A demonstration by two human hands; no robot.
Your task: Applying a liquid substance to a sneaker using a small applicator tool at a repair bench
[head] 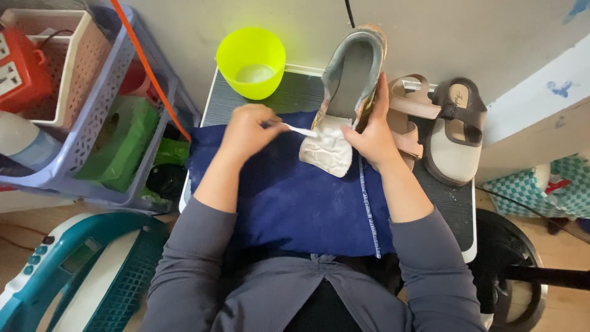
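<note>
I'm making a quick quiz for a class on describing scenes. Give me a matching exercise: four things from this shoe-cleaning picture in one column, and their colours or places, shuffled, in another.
Things:
1. bowl
2. cloth
3. sandals
4. shoe

Descriptions:
A. dark blue, spread under the hands
B. held up by the right hand
C. bright yellow-green, at the far edge of the table
D. brown and beige, lying to the right of the shoe

Pairs: 1-C, 2-A, 3-D, 4-B. The left hand holds a small white tool.

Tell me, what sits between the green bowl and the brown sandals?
In the head view, the upturned shoe stands between the bowl and the sandals, steadied by the right hand.
</note>
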